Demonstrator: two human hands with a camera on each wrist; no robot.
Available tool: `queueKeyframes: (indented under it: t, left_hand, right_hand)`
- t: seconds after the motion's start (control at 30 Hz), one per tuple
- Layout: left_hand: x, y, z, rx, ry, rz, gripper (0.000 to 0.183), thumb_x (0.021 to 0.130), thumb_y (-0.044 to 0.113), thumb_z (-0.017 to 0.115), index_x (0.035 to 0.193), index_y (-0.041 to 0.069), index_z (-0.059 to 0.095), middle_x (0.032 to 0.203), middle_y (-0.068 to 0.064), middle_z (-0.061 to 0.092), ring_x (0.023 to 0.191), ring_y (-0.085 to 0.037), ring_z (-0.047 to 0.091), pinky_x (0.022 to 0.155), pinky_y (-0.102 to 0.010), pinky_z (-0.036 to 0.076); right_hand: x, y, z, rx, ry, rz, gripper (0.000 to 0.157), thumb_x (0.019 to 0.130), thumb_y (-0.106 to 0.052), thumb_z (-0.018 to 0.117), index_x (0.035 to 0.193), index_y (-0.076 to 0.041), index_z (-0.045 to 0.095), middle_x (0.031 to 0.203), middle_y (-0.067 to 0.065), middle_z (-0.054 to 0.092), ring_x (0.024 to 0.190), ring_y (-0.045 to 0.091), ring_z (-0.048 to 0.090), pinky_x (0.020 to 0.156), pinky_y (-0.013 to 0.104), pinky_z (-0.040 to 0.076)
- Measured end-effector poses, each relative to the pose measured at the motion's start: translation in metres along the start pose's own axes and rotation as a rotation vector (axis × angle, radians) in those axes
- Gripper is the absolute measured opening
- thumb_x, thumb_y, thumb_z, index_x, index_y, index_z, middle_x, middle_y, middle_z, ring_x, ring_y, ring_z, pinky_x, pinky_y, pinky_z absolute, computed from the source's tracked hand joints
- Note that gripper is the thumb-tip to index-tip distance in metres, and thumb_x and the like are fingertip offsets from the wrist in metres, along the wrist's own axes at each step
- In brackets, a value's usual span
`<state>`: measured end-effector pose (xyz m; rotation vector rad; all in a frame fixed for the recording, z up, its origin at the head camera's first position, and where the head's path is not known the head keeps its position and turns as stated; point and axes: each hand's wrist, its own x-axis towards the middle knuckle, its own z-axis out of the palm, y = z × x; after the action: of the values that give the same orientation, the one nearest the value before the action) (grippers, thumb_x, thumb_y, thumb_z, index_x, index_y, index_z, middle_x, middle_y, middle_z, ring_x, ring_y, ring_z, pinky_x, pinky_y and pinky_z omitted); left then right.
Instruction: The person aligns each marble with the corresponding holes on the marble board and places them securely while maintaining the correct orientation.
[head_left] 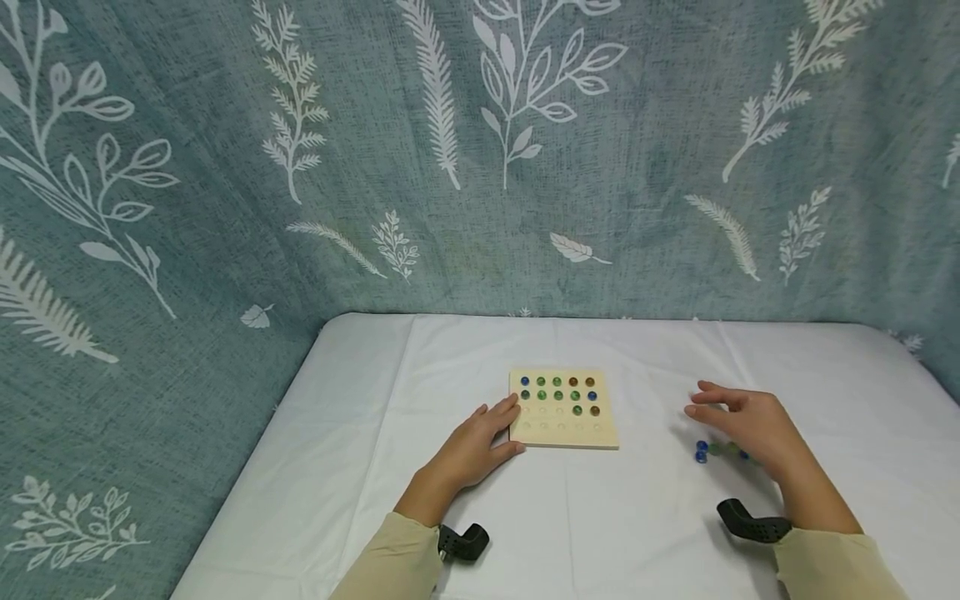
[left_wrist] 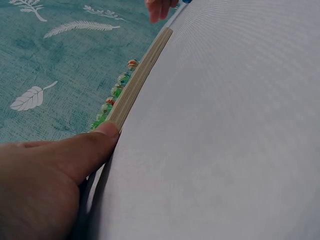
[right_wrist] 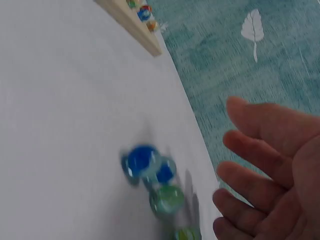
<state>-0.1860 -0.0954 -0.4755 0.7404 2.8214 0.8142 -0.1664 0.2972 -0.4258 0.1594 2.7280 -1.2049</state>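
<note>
A pale wooden board (head_left: 564, 435) with rows of round hollows lies on the white table. Blue, green and amber glass marbles (head_left: 558, 395) fill its two far rows; the third row has a green and an amber one at its right end, and the nearest row's hollows are bare. At the board's left side rests my left hand (head_left: 474, 442), thumb (left_wrist: 106, 129) against the near edge by the corner. My right hand (head_left: 753, 421) hovers with bent, parted fingers and nothing between them. Beneath it lie loose blue marbles (head_left: 701, 457) and green marbles (right_wrist: 167, 200), partly hidden by the hand.
A white cloth (head_left: 645, 533) covers the table, with faint creases. Behind and to the left hangs a blue-green curtain (head_left: 495, 242) with white leaf prints. Black wrist straps (head_left: 752, 523) sit at both cuffs.
</note>
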Motion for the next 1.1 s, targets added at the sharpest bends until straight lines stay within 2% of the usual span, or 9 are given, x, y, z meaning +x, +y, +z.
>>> queueKeyframes:
  t: [0.2, 0.4, 0.6, 0.7, 0.83, 0.9, 0.97, 1.07, 1.1]
  left_hand:
    - [0.0, -0.001, 0.0, -0.005, -0.006, 0.002, 0.066, 0.095, 0.039, 0.064, 0.152, 0.015, 0.04, 0.162, 0.007, 0.028, 0.147, -0.033, 0.03, 0.121, -0.046, 0.029]
    - [0.0, -0.001, 0.0, -0.005, -0.009, 0.009, 0.066, 0.095, 0.039, 0.064, 0.152, 0.015, 0.039, 0.162, 0.007, 0.028, 0.147, -0.03, 0.03, 0.121, -0.044, 0.028]
    - [0.0, -0.002, 0.001, -0.003, 0.0, 0.014, 0.066, 0.095, 0.039, 0.065, 0.152, 0.015, 0.04, 0.161, 0.007, 0.029, 0.147, -0.032, 0.031, 0.12, -0.046, 0.03]
    - [0.001, -0.002, 0.001, -0.004, -0.002, 0.009, 0.066, 0.095, 0.039, 0.065, 0.152, 0.015, 0.04, 0.161, 0.007, 0.029, 0.147, -0.034, 0.031, 0.12, -0.046, 0.03]
    - [0.0, -0.001, 0.001, -0.003, -0.006, 0.0, 0.066, 0.095, 0.04, 0.064, 0.152, 0.016, 0.04, 0.161, 0.008, 0.028, 0.146, -0.035, 0.03, 0.12, -0.047, 0.03]
    - [0.0, -0.001, 0.001, -0.003, -0.007, -0.003, 0.067, 0.095, 0.04, 0.064, 0.152, 0.016, 0.04, 0.161, 0.008, 0.028, 0.146, -0.035, 0.03, 0.12, -0.047, 0.031]
    - [-0.001, -0.001, 0.001, -0.001, -0.009, -0.005, 0.067, 0.095, 0.041, 0.064, 0.152, 0.017, 0.039, 0.161, 0.009, 0.028, 0.147, -0.034, 0.03, 0.12, -0.047, 0.03]
    - [0.0, -0.001, 0.001, -0.004, -0.011, -0.003, 0.067, 0.095, 0.04, 0.064, 0.153, 0.017, 0.039, 0.162, 0.008, 0.027, 0.147, -0.033, 0.03, 0.12, -0.046, 0.03]
    - [0.0, 0.0, 0.001, -0.006, -0.01, -0.002, 0.067, 0.095, 0.04, 0.064, 0.152, 0.017, 0.039, 0.161, 0.008, 0.028, 0.147, -0.034, 0.03, 0.12, -0.047, 0.03]
  right_hand:
    - [-0.002, 0.014, -0.008, -0.044, -0.073, -0.054, 0.063, 0.089, -0.055, 0.067, 0.128, -0.004, 0.065, 0.153, 0.016, 0.041, 0.14, 0.048, 0.033, 0.104, 0.062, 0.04]
    - [-0.005, 0.021, -0.009, -0.125, -0.118, -0.089, 0.052, 0.088, -0.053, 0.068, 0.119, -0.011, 0.072, 0.149, 0.014, 0.047, 0.132, 0.044, 0.045, 0.083, 0.035, 0.055]
    - [-0.006, 0.028, -0.014, -0.087, -0.183, -0.079, 0.051, 0.087, -0.053, 0.069, 0.12, -0.014, 0.071, 0.153, 0.012, 0.043, 0.141, 0.043, 0.034, 0.085, 0.027, 0.054]
    - [-0.007, 0.033, -0.018, -0.065, -0.207, -0.092, 0.046, 0.086, -0.051, 0.071, 0.119, -0.019, 0.072, 0.155, 0.008, 0.041, 0.146, 0.012, 0.032, 0.089, 0.015, 0.047]
    - [-0.008, 0.039, -0.018, -0.026, -0.223, -0.124, 0.041, 0.085, -0.047, 0.073, 0.117, -0.021, 0.073, 0.157, 0.007, 0.038, 0.118, -0.029, 0.021, 0.083, 0.0, 0.033]
    - [-0.008, 0.041, -0.017, -0.001, -0.227, -0.132, 0.041, 0.085, -0.044, 0.074, 0.117, -0.019, 0.073, 0.158, 0.009, 0.036, 0.113, -0.033, 0.019, 0.102, 0.01, 0.034]
    - [-0.008, 0.043, -0.016, 0.012, -0.226, -0.143, 0.042, 0.084, -0.042, 0.075, 0.117, -0.016, 0.073, 0.158, 0.011, 0.035, 0.125, -0.027, 0.019, 0.117, 0.033, 0.031]
    - [-0.007, 0.043, -0.013, 0.047, -0.217, -0.163, 0.04, 0.083, -0.036, 0.077, 0.116, -0.012, 0.074, 0.157, 0.015, 0.036, 0.126, -0.027, 0.019, 0.11, 0.071, 0.02]
    - [-0.007, 0.043, -0.013, 0.054, -0.214, -0.174, 0.039, 0.084, -0.034, 0.077, 0.115, -0.011, 0.074, 0.156, 0.015, 0.037, 0.126, -0.027, 0.02, 0.11, 0.072, 0.019]
